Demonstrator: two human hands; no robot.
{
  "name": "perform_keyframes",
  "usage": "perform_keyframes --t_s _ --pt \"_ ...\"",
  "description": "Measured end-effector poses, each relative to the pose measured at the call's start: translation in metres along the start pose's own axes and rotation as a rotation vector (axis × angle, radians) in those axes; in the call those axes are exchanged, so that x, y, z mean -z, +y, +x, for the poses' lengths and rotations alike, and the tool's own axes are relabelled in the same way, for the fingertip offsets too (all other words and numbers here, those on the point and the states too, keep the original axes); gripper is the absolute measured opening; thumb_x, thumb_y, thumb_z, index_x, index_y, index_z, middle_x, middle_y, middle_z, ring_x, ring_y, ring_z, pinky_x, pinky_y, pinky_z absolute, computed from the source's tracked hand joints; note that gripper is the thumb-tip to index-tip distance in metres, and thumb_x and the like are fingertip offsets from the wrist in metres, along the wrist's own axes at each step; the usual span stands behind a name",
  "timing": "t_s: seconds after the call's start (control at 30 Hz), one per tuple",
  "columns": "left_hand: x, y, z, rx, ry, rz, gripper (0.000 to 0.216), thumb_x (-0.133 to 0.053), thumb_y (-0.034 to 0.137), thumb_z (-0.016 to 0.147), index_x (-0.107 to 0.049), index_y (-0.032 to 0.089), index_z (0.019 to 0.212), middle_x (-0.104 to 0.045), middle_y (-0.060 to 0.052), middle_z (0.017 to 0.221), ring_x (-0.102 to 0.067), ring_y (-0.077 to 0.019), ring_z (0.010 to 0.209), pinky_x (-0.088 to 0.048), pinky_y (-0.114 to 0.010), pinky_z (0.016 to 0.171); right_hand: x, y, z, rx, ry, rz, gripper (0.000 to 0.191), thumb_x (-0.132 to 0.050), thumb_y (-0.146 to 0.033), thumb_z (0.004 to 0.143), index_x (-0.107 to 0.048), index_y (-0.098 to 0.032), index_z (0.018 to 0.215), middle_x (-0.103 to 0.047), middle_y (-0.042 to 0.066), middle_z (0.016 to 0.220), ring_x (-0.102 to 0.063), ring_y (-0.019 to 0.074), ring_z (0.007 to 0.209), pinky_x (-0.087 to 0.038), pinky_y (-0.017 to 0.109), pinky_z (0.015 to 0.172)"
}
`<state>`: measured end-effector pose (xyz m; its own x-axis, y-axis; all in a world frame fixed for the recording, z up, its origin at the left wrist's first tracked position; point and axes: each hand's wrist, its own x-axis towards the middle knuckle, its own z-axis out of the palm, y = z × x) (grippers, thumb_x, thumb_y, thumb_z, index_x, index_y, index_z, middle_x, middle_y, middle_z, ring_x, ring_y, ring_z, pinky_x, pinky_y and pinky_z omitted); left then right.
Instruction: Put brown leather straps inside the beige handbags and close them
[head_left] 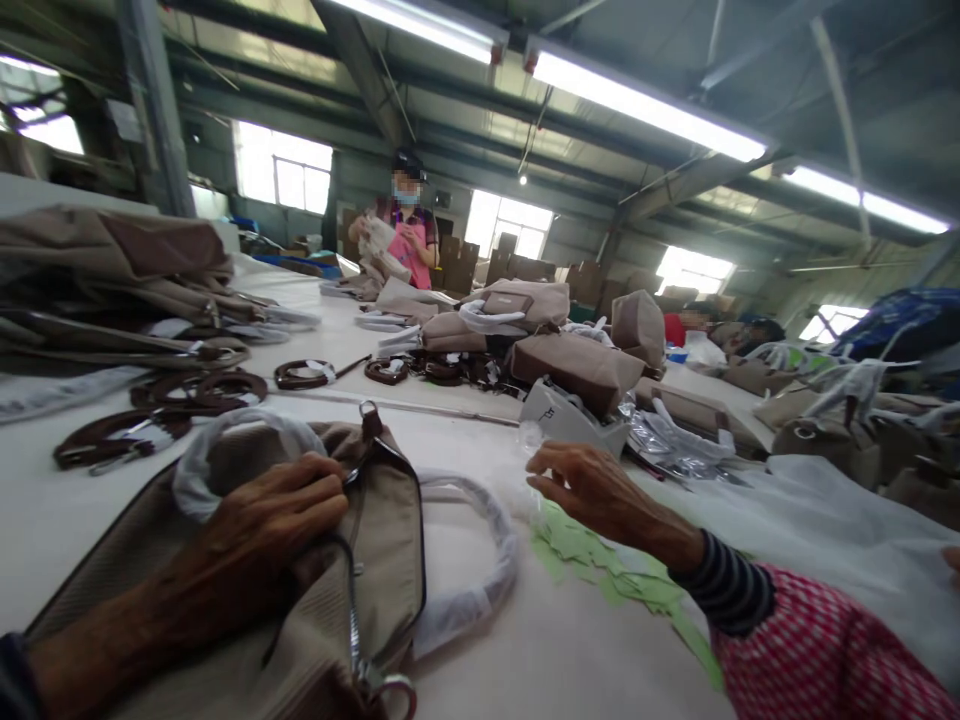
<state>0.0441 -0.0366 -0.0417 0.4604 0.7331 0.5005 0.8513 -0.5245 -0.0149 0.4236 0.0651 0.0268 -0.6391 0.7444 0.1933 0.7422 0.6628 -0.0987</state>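
Observation:
A taupe handbag [382, 550] lies in front of me with its zip open. One handle [487, 560] in white wrapping loops out to the right; the other wrapped handle [191, 480] stands beside my left hand [277, 520]. That hand grips the fabric at the bag's opening, fingers bent over the edge, thumb hidden. My right hand [585, 490] is held out over the table, fingers bent and a little apart. Clear plastic [529, 440] is by its fingertips; whether they touch is not clear. Light green paper slips [600, 560] lie below it.
Brown coiled straps [202, 390] lie beyond the bag, and stacked bags [112, 260] at left. More bags [570, 365] and a white box [562, 410] stand ahead. White sheeting [825, 520] covers the right side. A co-worker [409, 225] in pink stands across the table.

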Motion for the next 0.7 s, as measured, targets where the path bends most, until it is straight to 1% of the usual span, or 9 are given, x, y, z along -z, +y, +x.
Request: perform_keyframes --t_s 0.07,0.17,0.23,0.33,0.43,0.5,0.6,0.7 --pt "-0.008 -0.006 0.004 -0.041 0.042 -0.023 0.023 -0.053 0.004 0.078 -0.066 0.022 0.081 -0.075 -0.005 0.104 -0.063 -0.0232 0.109 -0.053 -0.032 0.095 -0.003 -0.014 0.034 0.103 0.002 -0.008 0.014 -0.062 -0.025 0.104 -0.074 -0.018 0.103 -0.074 0.005 0.1 -0.064 0.0154 0.08 -0.039 0.029 0.076" --pt "-0.016 -0.008 0.001 -0.067 0.101 -0.083 0.024 -0.052 0.002 0.077 -0.063 0.022 0.083 -0.073 -0.004 0.102 -0.062 -0.0234 0.109 -0.05 -0.034 0.095 -0.016 -0.029 0.104 0.207 -0.029 -0.079 0.015 -0.061 -0.025 0.103 -0.073 -0.018 0.108 -0.074 0.007 0.109 -0.066 0.0181 0.092 -0.041 0.029 0.081" --pt "-0.018 -0.007 -0.002 -0.048 0.102 -0.139 0.023 -0.05 0.001 0.083 -0.061 0.022 0.086 -0.071 -0.002 0.1 -0.06 -0.0235 0.114 -0.048 -0.036 0.099 -0.032 -0.036 0.158 0.187 -0.06 -0.128 0.018 -0.061 -0.024 0.102 -0.072 -0.019 0.115 -0.072 0.009 0.12 -0.066 0.0216 0.105 -0.043 0.03 0.085" --pt "-0.018 -0.003 -0.003 -0.021 0.103 -0.204 0.021 -0.053 0.001 0.087 -0.057 0.022 0.088 -0.07 0.001 0.099 -0.058 -0.0221 0.118 -0.044 -0.036 0.104 -0.063 -0.048 0.238 0.146 -0.069 -0.132 0.029 -0.06 -0.024 0.101 -0.069 -0.018 0.128 -0.066 0.013 0.135 -0.061 0.0269 0.124 -0.046 0.033 0.096" --pt "-0.016 -0.001 -0.001 -0.012 0.122 -0.21 0.02 -0.063 0.004 0.086 -0.056 0.022 0.086 -0.069 0.003 0.097 -0.058 -0.0199 0.114 -0.043 -0.033 0.108 -0.094 -0.069 0.304 0.163 -0.049 -0.08 0.041 -0.06 -0.028 0.102 -0.061 -0.016 0.141 -0.062 0.016 0.143 -0.056 0.0313 0.133 -0.047 0.039 0.104" --pt "-0.015 -0.001 0.001 -0.029 0.142 -0.171 0.017 -0.064 0.01 0.093 -0.054 0.022 0.084 -0.068 0.003 0.093 -0.059 -0.0198 0.108 -0.043 -0.033 0.108 -0.113 -0.09 0.337 0.184 -0.028 -0.03 0.053 -0.056 -0.038 0.105 -0.05 -0.017 0.154 -0.059 0.017 0.146 -0.055 0.0327 0.134 -0.048 0.042 0.106" --pt "-0.018 -0.004 0.004 -0.074 0.21 -0.058 0.023 -0.051 0.016 0.105 -0.054 0.022 0.083 -0.066 0.001 0.087 -0.06 -0.0198 0.103 -0.046 -0.033 0.104 -0.134 -0.134 0.37 0.276 0.02 0.075 0.065 -0.049 -0.053 0.108 -0.038 -0.021 0.163 -0.053 0.015 0.152 -0.051 0.0335 0.137 -0.047 0.045 0.109" --pt "-0.025 -0.009 0.006 -0.08 0.319 0.031 0.029 -0.047 0.014 0.107 -0.053 0.021 0.08 -0.063 0.001 0.08 -0.06 -0.0184 0.095 -0.049 -0.031 0.096 -0.15 -0.185 0.384 0.438 0.007 0.209 0.068 -0.047 -0.068 0.105 -0.041 -0.031 0.162 -0.055 0.013 0.149 -0.052 0.0358 0.133 -0.047 0.052 0.108"
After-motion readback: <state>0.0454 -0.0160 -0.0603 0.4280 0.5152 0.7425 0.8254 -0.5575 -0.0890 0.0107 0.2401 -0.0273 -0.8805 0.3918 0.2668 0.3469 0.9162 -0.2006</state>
